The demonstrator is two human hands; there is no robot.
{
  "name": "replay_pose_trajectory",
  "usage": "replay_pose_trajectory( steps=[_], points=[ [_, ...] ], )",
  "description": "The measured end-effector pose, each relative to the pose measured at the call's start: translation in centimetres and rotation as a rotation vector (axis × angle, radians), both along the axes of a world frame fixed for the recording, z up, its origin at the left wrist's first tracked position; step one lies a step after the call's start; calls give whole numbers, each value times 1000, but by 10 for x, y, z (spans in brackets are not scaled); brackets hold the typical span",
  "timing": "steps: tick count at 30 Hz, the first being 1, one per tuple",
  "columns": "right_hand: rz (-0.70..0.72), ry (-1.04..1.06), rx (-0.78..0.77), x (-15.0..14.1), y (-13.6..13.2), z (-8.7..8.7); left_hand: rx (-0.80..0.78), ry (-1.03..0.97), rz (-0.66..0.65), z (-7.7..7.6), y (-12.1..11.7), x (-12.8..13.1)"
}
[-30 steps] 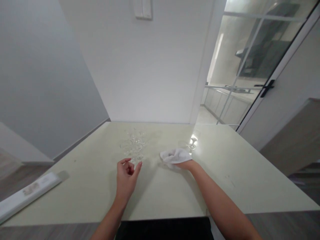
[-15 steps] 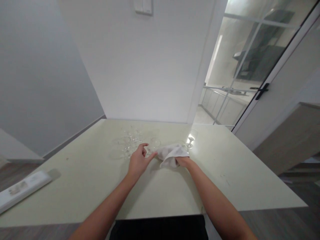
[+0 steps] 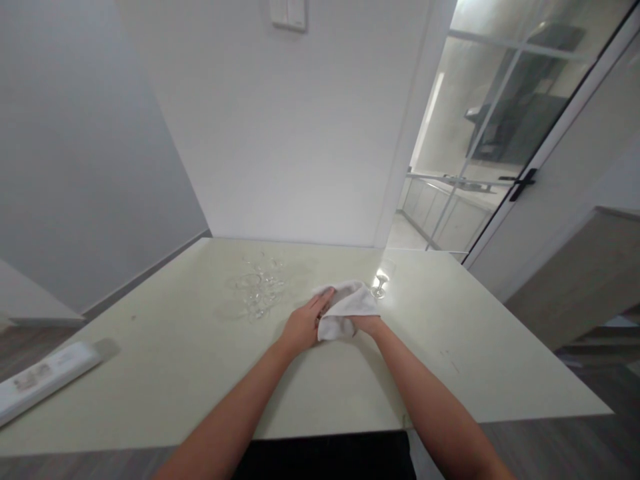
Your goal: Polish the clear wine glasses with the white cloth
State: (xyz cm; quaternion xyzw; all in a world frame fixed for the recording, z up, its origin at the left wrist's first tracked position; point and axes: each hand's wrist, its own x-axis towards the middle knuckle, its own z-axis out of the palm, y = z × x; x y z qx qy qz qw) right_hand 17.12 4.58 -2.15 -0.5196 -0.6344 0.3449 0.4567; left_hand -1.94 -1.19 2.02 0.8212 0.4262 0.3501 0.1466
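My left hand (image 3: pixel 304 325) is closed against the left side of a white cloth (image 3: pixel 347 300), its fingers curled round a stemmed glass that is nearly all hidden by hand and cloth. Tucked under a fold of the same cloth, my right hand (image 3: pixel 367 324) grips it from the right; its fingertips are covered. Just beyond the cloth, to the right, one stemmed glass (image 3: pixel 380 285) stands upright on the table. Off to the left is a cluster of several clear glasses (image 3: pixel 260 288), whose outlines run together.
The pale table (image 3: pixel 175 373) reaches back to a white wall (image 3: pixel 280 147). On its left edge lies a white power strip (image 3: pixel 47 377). A glass-paned door with a black handle (image 3: pixel 524 183) stands beyond the right side.
My left hand has moved right and closed in on the cloth. The glass bowl that showed between my hands is now covered. My right hand stays nearly in place.
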Motion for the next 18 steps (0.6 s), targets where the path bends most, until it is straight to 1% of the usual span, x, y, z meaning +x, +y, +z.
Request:
replay_pose_trajectory(
  steps=[1, 4, 5, 6, 8, 9, 10, 12, 14, 15, 16, 17, 18],
  points=[
    [-22, 35, -20, 0, 0, 0, -2, -22, 18, 0, 0, -3],
    [-109, 229, -71, 2, -2, 2, -11, -108, 114, 1, 0, -12],
    [-104, 257, -84, 3, -4, 5, -27, -148, 150, 1, 1, -14],
    [-71, 248, -92, 3, -7, 9, -57, -197, 178, 0, 2, -15],
    [72, 97, -94, 2, -15, 20, -152, -325, 213, -2, 6, -17],
    [119, 70, -83, 0, -19, 26, -210, -401, 231, -3, 8, -18],
    [170, 51, -58, -1, -24, 32, -268, -476, 248, -5, 11, -18],
    [383, -33, 56, -4, -30, 41, -361, -586, 268, -7, 15, -20],
    [438, -36, 116, -5, -32, 44, -401, -623, 255, -7, 16, -21],
    [421, -29, 123, -4, -30, 42, -398, -619, 236, -6, 15, -21],
    [366, -22, 111, -2, -28, 40, -382, -603, 215, -5, 14, -21],
    [299, -15, 83, 0, -24, 36, -350, -577, 197, -4, 11, -20],
    [187, -9, 38, 2, -21, 31, -301, -543, 181, -3, 9, -19]
  ],
)
